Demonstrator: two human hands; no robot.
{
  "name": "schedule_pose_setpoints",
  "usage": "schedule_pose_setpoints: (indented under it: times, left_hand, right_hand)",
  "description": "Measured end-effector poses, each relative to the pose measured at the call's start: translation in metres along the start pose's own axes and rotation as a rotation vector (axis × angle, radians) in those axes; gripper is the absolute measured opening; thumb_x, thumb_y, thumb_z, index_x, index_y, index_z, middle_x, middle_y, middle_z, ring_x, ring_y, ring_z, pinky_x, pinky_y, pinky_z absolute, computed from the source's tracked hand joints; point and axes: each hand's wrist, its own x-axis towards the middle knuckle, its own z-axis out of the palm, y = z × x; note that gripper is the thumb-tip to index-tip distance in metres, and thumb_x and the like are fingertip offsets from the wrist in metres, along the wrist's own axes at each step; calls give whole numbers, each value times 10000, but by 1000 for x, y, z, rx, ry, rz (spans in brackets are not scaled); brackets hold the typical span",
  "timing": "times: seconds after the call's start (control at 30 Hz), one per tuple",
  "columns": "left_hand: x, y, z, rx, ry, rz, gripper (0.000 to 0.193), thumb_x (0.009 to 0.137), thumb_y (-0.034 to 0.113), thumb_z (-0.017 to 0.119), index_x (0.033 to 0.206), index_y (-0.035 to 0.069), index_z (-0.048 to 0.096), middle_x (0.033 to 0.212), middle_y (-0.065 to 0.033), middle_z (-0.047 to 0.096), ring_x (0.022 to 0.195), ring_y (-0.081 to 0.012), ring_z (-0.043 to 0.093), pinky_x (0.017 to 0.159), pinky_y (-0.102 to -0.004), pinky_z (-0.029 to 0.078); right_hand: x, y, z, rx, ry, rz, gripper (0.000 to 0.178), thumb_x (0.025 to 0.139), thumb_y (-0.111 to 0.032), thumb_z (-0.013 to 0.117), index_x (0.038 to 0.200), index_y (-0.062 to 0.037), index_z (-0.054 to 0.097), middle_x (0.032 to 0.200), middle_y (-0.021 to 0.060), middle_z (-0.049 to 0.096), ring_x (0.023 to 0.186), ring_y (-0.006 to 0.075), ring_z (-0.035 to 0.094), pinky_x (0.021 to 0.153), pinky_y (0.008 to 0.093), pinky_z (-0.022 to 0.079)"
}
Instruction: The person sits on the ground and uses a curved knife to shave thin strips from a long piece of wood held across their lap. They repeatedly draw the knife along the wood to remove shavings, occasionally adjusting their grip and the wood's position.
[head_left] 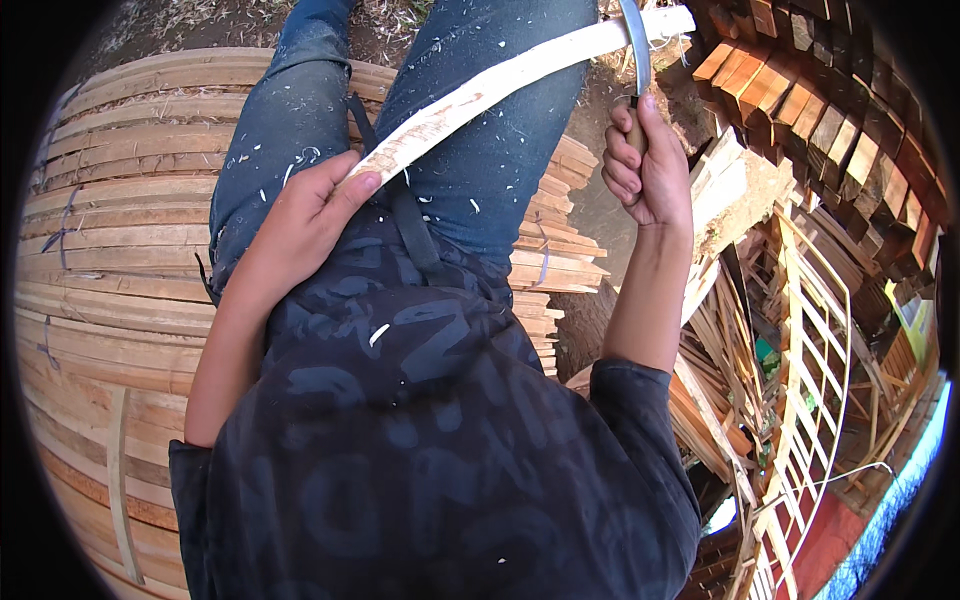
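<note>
- Your stick (pixel 500 82), pale and stripped, slants over your jeans (pixel 480 150) from the centre-left to the upper right of the frame.
- Your left hand (pixel 312 208) is closed around its lower end, thumb on top.
- Your right hand (pixel 646 165) is wrapped around the handle of the knife (pixel 642 62); the blade crosses the stick near its far end, though you cannot tell from here whether it bites.
- Expect the stick to be fairly light and stiff, perhaps slick where freshly bared; it shouldn't be fragile.
- Hold it by that lower end, well apart from the blade, and the knife by its handle only.
- Your shirt (pixel 440 450) carries large, faded blue-grey lettering across the bottom of the frame; you can make out no label on the stick or knife.
</note>
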Motion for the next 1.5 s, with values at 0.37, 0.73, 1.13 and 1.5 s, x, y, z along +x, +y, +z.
schedule_pose_setpoints:
  times: [0.37, 0.73, 1.13, 1.5]
  left_hand:
    - [0, -2, 2, -52, -36, 10, 286, 1000, 253, 461, 864, 4, 504, 699, 63, 377, 661, -45, 332, 565, -228, 306]
    - [1, -7, -2, -39, -60, -23, 282, 1005, 263, 450, 868, 29, 531, 654, 84, 347, 595, -11, 297, 504, -210, 257]
    - [-4, -9, -6, -91, -74, -110, 341, 996, 283, 470, 872, -28, 538, 699, 47, 412, 683, -44, 352, 595, -228, 335]
    - [0, -16, -5, -56, -69, -14, 267, 1005, 260, 455, 934, 21, 553, 636, 96, 342, 552, -3, 288, 471, -203, 238]
  right_hand:
    - [8, -13, -26, -18, 20, -34, 372, 986, -404, 444, 846, -62, 481, 524, -38, 372, 348, 38, 301, 314, 180, 246]
    - [-4, 0, 3, -93, 75, -36, 361, 992, -406, 432, 870, -69, 476, 539, -53, 345, 368, 31, 281, 322, 178, 218]
    - [-29, -8, -10, 4, 4, 32, 366, 992, -396, 431, 828, -71, 467, 524, -43, 366, 353, 42, 292, 313, 198, 238]
    - [-10, -11, -31, -191, 184, -22, 358, 979, -386, 473, 824, -63, 482, 535, -30, 409, 366, 44, 331, 323, 192, 251]
